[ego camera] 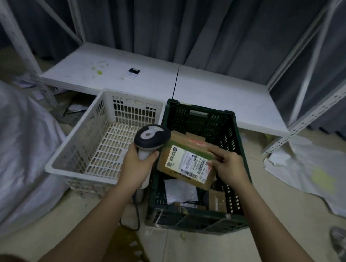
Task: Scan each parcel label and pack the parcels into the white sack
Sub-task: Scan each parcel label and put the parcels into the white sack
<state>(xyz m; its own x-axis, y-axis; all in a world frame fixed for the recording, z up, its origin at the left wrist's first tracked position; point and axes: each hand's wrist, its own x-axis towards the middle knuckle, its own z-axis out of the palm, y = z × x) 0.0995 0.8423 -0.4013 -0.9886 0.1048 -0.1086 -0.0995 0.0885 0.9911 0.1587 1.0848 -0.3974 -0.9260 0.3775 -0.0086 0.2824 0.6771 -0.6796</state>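
Left hand (138,162) grips scanner (152,138); right hand (229,164) pinches parcel (186,163) edge — above the green crate (191,218).

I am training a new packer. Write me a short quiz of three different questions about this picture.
1. True or false: the left hand holds the scanner.
2. Which crate is the brown parcel held over: A white crate, B dark green crate?
3. Fill in: the right hand grips the parcel at the edge of its ____.

Key: 1 true. 2 B, the dark green crate; the white crate is beside it. 3 label.
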